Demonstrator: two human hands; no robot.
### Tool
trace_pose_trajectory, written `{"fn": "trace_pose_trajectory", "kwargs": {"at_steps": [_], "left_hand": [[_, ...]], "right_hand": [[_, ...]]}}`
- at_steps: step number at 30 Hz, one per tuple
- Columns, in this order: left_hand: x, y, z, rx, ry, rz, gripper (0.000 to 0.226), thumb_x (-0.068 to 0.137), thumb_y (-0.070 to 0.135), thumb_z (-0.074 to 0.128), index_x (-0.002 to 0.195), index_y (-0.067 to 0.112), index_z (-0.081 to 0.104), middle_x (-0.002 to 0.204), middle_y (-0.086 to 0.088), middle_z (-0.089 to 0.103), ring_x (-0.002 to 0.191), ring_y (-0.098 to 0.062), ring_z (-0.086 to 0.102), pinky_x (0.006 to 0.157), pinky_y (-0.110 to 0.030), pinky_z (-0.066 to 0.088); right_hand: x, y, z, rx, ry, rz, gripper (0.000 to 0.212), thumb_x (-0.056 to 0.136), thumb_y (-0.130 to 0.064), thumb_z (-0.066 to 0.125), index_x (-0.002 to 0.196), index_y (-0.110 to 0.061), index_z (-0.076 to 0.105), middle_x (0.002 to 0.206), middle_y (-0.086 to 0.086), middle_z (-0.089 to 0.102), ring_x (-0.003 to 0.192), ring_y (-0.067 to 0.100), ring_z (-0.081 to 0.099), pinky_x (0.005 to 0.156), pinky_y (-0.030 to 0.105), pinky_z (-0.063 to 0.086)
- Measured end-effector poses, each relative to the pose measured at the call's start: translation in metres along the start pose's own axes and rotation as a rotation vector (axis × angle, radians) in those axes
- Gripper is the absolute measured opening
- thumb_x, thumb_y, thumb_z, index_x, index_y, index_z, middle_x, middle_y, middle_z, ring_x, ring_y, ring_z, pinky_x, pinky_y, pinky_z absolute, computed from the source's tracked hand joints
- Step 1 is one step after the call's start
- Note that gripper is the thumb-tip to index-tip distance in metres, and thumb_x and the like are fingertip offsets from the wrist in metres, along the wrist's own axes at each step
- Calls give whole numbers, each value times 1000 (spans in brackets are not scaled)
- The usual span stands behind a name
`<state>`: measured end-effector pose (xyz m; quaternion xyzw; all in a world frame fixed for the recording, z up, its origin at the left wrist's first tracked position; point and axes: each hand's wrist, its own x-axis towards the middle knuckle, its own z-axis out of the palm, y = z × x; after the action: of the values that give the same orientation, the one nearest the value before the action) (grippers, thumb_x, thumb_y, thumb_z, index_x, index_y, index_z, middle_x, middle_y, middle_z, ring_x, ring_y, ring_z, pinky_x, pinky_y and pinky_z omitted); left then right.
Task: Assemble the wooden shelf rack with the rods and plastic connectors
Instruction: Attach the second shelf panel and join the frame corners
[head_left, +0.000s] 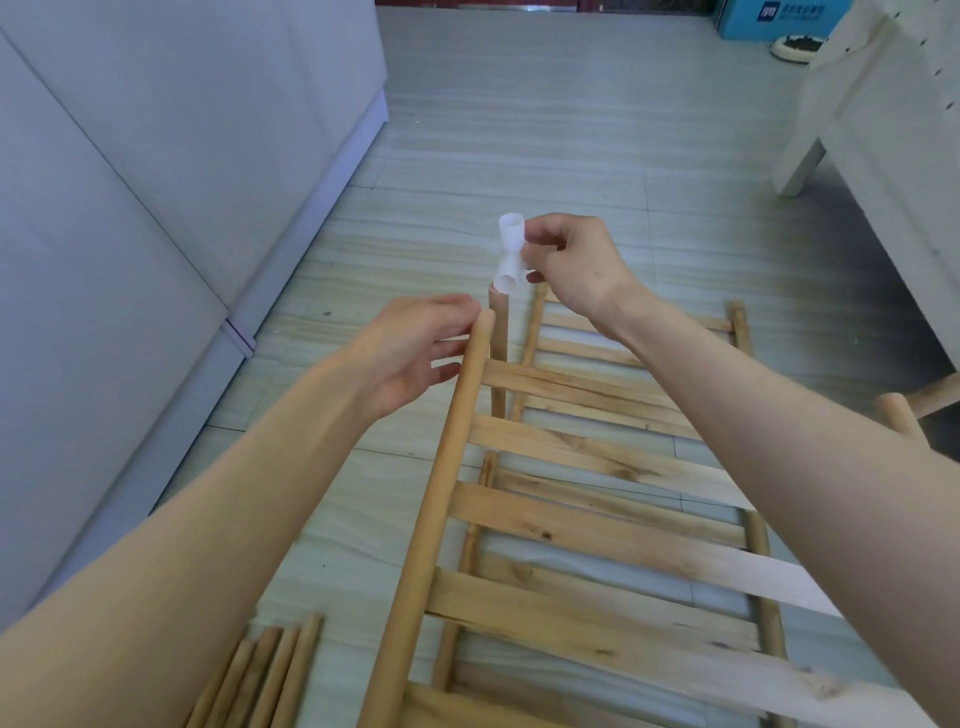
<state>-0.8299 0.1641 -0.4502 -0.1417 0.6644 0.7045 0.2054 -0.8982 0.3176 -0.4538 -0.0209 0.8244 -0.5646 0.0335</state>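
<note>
My right hand (569, 265) pinches a white plastic connector (509, 254), held just above the top of an upright wooden rod (498, 353). Beside that rod, my left hand (415, 353) touches the upper end of a slatted shelf panel's side rail (441, 493) with loosely bent fingers; whether it grips the rail I cannot tell. The raised panel's slats (597, 452) run to the right under my right forearm. A second slatted panel (623, 353) lies flat on the floor beyond it.
Several loose wooden rods (270, 675) lie on the floor at the bottom left. A grey cabinet (156, 208) lines the left side. White furniture (883, 130) stands at the right, with a blue box (769, 18) and a bowl (795, 47) behind. Another rod end (898, 415) shows at the right.
</note>
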Motion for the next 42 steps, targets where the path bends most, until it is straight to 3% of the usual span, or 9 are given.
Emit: {"fn": "trace_pose_trajectory", "kwargs": {"at_steps": [4,10,15,19,26,30,37,39,42], "left_hand": [[-3,0,8,-37,-6,48,26,87,24,65,107,9,64,92,-3,63,82,-17,63,74,-32,56],[-4,3,22,-167,130,25,27,91,7,55,114,-5,60,95,-13,62,72,-18,58,61,-23,52],[-7,0,23,-230,91,32,13,91,-1,49,94,1,62,105,-15,63,72,-14,60,60,-18,51],[-6,0,22,-255,58,48,28,93,-3,45,120,-7,53,104,-16,61,71,-12,62,59,-16,52],[-9,1,24,-289,20,62,45,93,-5,46,137,-5,36,97,-13,63,71,-13,65,61,-21,53],[-9,0,23,-292,27,79,54,92,-7,46,142,6,29,101,-16,64,77,-17,67,65,-24,51],[-10,-6,25,-258,60,126,42,92,-1,47,130,13,39,109,-16,63,76,-16,66,66,-24,52],[-13,-15,27,-146,124,165,37,92,6,51,127,14,43,110,-11,62,77,-14,64,71,-23,51],[-20,-30,27,71,164,142,58,89,24,61,139,22,33,110,3,58,87,-8,62,75,-24,50]], "right_hand": [[-3,1,-2,-44,41,-19,25,92,-6,47,109,-11,65,109,0,60,105,19,59,96,33,48],[-16,2,5,85,-8,-45,19,92,-3,50,98,-17,63,94,-6,57,77,12,61,80,21,51],[-17,2,1,-8,83,-38,21,92,-6,49,105,-15,63,97,-5,58,90,19,64,75,23,45],[-24,0,3,-74,70,-76,22,92,-7,50,107,-13,64,106,1,60,99,21,62,90,29,47],[-32,-3,4,-37,56,-72,19,90,-6,51,102,-15,64,87,-8,55,79,16,66,64,17,45],[-32,-2,2,47,30,-74,18,89,-3,54,97,-14,65,82,-7,54,67,8,60,81,28,55],[-34,-1,1,19,-55,-106,22,90,-5,55,89,-25,64,85,-7,59,73,14,59,86,36,53],[-34,-1,2,-6,-82,-90,22,91,-7,54,93,-26,65,87,-6,60,77,14,57,88,36,52],[-33,-3,3,-52,-122,-70,22,93,-10,52,98,-25,66,99,-4,66,84,12,58,90,32,50]]}}
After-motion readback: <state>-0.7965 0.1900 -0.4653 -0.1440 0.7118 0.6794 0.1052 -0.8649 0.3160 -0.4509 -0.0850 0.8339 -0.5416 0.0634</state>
